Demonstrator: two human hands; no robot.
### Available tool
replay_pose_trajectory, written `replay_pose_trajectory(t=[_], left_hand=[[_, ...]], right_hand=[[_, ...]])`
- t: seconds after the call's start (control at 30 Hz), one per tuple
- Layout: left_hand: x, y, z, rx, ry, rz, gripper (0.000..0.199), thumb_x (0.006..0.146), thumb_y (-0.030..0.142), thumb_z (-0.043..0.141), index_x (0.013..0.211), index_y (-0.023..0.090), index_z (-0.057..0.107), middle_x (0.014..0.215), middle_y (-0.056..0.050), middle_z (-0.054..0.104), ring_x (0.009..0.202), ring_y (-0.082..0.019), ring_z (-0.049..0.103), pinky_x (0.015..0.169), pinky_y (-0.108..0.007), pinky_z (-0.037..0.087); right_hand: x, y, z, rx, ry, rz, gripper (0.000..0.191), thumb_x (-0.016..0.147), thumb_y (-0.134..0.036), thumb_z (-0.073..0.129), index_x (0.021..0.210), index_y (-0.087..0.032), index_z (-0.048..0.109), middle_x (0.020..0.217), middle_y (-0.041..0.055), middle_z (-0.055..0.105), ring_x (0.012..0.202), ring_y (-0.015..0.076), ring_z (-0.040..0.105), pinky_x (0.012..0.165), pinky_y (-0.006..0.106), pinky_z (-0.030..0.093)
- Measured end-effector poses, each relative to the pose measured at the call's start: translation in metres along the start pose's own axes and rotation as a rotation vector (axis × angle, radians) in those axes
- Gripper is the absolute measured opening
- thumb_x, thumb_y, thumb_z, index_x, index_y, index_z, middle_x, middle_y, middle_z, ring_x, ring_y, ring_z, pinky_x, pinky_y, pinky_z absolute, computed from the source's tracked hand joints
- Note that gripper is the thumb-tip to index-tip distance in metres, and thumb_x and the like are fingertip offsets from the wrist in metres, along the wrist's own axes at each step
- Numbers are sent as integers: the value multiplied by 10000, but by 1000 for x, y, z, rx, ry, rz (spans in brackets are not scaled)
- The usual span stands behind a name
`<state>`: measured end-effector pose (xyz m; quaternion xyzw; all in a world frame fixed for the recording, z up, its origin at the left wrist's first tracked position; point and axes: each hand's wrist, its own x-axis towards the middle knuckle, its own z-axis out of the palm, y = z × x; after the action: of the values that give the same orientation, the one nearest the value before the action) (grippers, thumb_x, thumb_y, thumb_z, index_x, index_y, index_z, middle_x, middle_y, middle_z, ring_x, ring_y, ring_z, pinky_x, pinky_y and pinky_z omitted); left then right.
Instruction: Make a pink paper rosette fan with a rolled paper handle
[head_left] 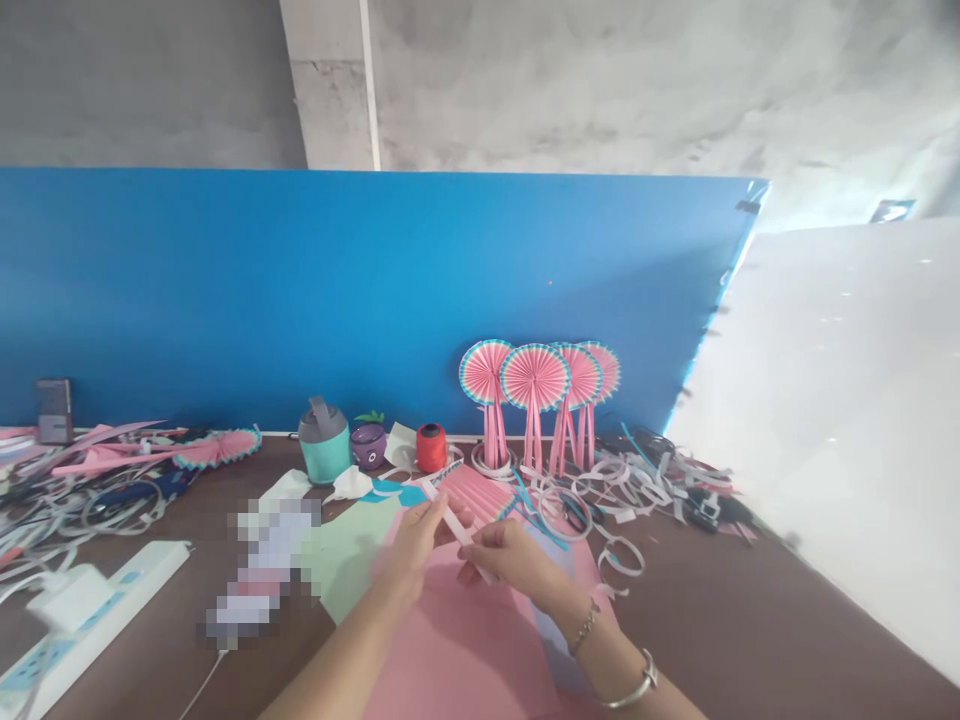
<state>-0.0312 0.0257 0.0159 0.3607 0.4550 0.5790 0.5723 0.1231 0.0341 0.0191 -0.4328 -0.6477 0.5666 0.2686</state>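
Note:
A narrow whitish strip (pixel 456 525) slants between my two hands above pink paper sheets (pixel 465 650). My left hand (pixel 421 530) pinches its upper part. Lower down, the fingers of my right hand (pixel 511 560) are closed on the same strip; a bracelet and a bangle circle that wrist. I cannot make out whether the strip is tape or folded paper. Just beyond my hands lies pleated pink paper (pixel 487 492) with a blue-and-white edge. Pale green paper (pixel 352 550) sticks out from under the pink sheets on the left.
Several round pink paper fans (pixel 535 378) stand against the blue partition (pixel 300 290). Curled white strips (pixel 637 485) litter the right side. A teal cup (pixel 327 450), purple pot (pixel 368 447) and red spool (pixel 430 450) line the back. A power strip (pixel 97 625) lies left.

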Motion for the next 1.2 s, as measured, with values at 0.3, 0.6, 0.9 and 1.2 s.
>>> replay_pose_trajectory(t=[0.3,0.6,0.9,1.2], left_hand=[[10,-2,-6,-164,160,-95,267,795,393,656,809,126,644,741,-102,735,735,-216,713,723,-325,545],[15,2,-8,-309,237,-60,168,884,236,554,879,109,665,734,-76,727,663,-150,695,682,-263,542],[15,7,-21,-362,-64,20,372,779,421,690,1042,159,665,944,-91,736,847,-194,684,737,-296,536],[6,7,-13,-244,-154,100,350,660,405,794,879,154,684,729,-11,673,626,-119,609,614,-241,492]], right_hand=[[-5,-6,-5,92,-157,11,243,722,-371,660,766,-137,705,811,95,756,779,213,693,766,336,502],[-5,-2,-10,198,-280,-38,291,684,-243,604,931,-152,728,830,64,750,789,194,685,763,305,494],[-1,4,-18,417,-248,-27,302,641,-187,571,888,-119,731,737,73,733,657,168,664,722,292,498],[0,2,-14,320,77,-83,271,723,-373,646,885,-165,711,837,67,719,827,211,657,830,362,493]])
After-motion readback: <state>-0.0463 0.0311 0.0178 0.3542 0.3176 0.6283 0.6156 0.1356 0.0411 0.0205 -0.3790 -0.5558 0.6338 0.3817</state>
